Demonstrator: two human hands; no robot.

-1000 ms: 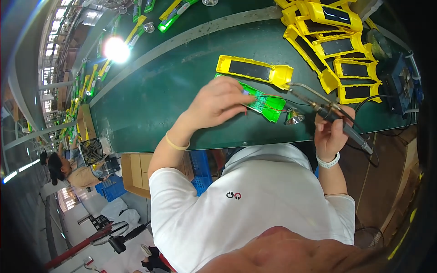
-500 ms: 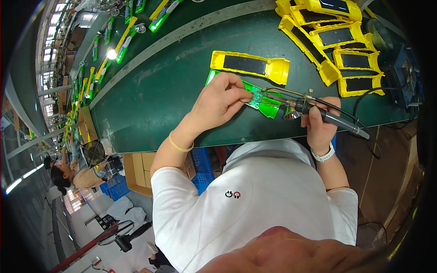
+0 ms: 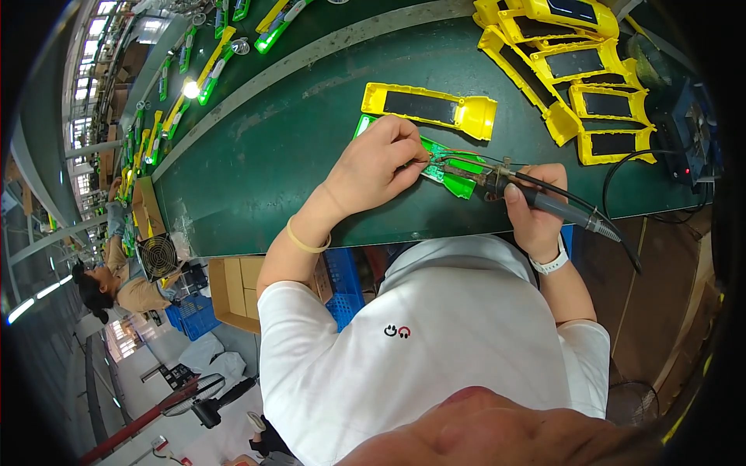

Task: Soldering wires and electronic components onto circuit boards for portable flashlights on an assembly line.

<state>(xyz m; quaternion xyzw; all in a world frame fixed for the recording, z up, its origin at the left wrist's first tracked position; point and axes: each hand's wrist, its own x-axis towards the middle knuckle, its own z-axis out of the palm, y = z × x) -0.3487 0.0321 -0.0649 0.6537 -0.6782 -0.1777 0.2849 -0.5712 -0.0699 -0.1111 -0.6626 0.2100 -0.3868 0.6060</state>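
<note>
I am pressing my left hand (image 3: pixel 381 167) down on a green circuit board (image 3: pixel 454 180) that is lying flat on the green work table (image 3: pixel 256 167), just below the single yellow torch housing (image 3: pixel 427 107) lying crosswise above it. My fingers are closed together over the board's upper left part, pinching something thin there; my hand is hiding what, so I cannot tell whether it is wire or solder. My right hand (image 3: pixel 536 210) is wrapped tightly around the dark handle of a soldering iron (image 3: pixel 536 194), just to the right of the board, and I am pointing its tip leftward so that it is meeting the board close to my left fingertips. The iron's cable (image 3: pixel 622 248) is trailing off to the right of the board, over the table's near edge.

I am judging the board to be light, thin and stiff, and likely brittle if bent, so it should be held by its bare edges and flat corners, not by the small parts or thin leads on it. It is probably sliding easily on the smooth table, so it needs steady downward pressure near the joint. The iron's metal end is surely hot; only the handle is safe to grip.

Well to the right of the board and further up, more yellow housings (image 3: pixel 575 62) are lying in a stack.
</note>
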